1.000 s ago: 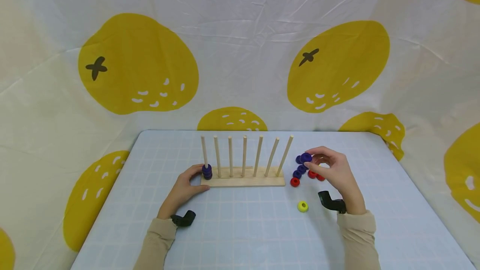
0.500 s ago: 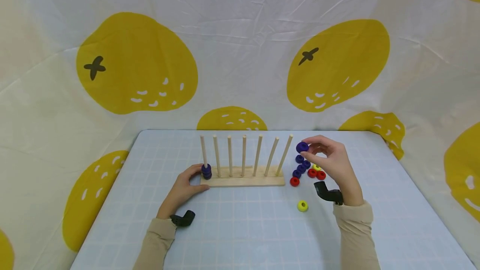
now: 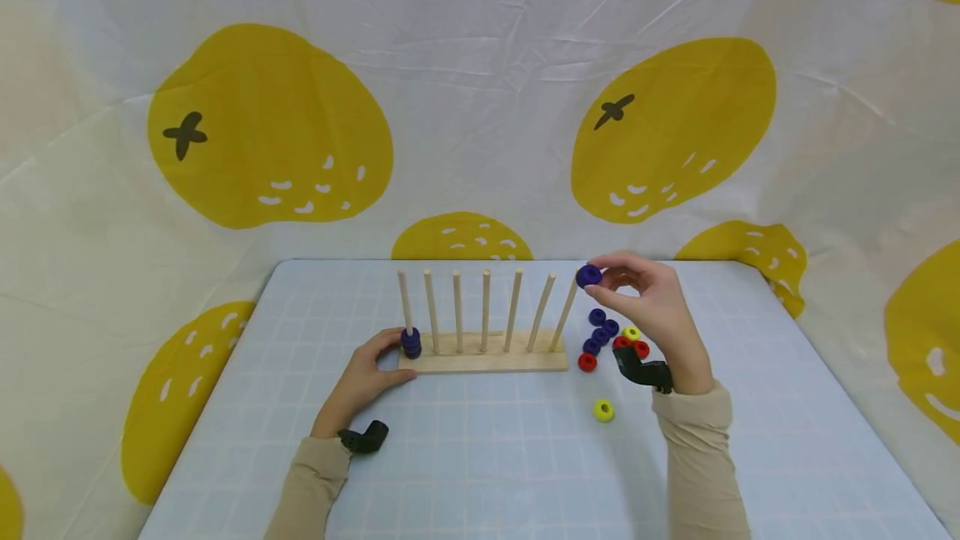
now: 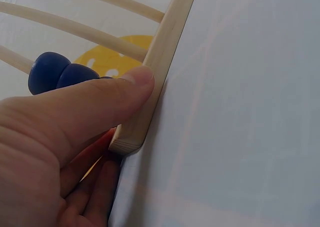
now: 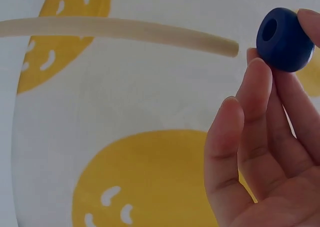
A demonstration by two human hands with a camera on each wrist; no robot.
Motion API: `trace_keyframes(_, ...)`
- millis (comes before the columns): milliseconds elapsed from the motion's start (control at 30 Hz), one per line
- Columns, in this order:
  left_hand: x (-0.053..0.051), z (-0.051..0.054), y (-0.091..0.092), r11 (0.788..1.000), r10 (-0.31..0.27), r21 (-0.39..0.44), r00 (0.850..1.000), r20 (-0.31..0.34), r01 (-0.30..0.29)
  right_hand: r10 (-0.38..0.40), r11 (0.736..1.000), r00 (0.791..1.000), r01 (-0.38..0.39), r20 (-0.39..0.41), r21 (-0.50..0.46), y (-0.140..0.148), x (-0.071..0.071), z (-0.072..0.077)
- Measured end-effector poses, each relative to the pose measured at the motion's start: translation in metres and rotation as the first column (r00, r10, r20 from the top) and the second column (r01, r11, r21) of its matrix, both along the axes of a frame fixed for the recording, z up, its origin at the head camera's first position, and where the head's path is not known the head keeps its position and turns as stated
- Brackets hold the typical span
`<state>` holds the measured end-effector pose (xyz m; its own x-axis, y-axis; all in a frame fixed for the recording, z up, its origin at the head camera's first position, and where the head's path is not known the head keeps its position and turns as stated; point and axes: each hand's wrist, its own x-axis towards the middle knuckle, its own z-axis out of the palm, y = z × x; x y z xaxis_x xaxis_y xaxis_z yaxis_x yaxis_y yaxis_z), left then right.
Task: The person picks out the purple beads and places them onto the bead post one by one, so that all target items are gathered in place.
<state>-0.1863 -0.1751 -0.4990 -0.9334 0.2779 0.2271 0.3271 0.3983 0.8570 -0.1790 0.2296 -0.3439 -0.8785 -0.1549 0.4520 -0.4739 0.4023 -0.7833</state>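
Curtained-off nook, room type unclear, fruit-print sheeting (image 3: 480, 123), pale-blue checked tabletop (image 3: 480, 457)

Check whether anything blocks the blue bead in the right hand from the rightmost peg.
Nothing visible does: in the right wrist view, only an open gap separates the blue bead from the rightmost peg.

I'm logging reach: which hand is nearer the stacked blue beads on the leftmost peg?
Left. The left hand grips the wooden base beside the stacked blue beads; the right hand is near the opposite end, holding another blue bead.
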Motion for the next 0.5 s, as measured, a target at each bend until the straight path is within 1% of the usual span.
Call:
trace_keyframes(133, 0.000, 0.001, 0.000, 1.000, -0.004, 0.002, 1.000, 0.004, 0.004, 0.039, 0.999, 0.999, -0.039, -0.035, -0.005, -0.003, -0.004, 0.003)
trace_keyframes(167, -0.003, -0.004, -0.002, 1.000, -0.004, 0.003, 1.000, 0.003, 0.004, 0.042, 0.999, 0.998, -0.042, -0.038, 0.001, -0.006, -0.002, 0.008)
trace_keyframes(367, -0.017, -0.034, -0.010, 1.000, -0.007, 0.010, 1.000, 0.000, 0.007, 0.058, 0.998, 0.997, -0.059, -0.050, -0.011, -0.014, -0.004, 0.017)
trace_keyframes(400, -0.017, -0.034, -0.010, 1.000, -0.007, 0.009, 1.000, 0.003, 0.007, 0.065, 0.998, 0.997, -0.066, -0.051, -0.023, -0.014, -0.007, 0.015)
trace_keyframes(500, -0.017, -0.033, -0.010, 1.000, -0.004, 0.003, 1.000, 0.005, 0.004, 0.066, 0.997, 0.997, -0.068, -0.047, -0.039, -0.018, -0.010, 0.018)
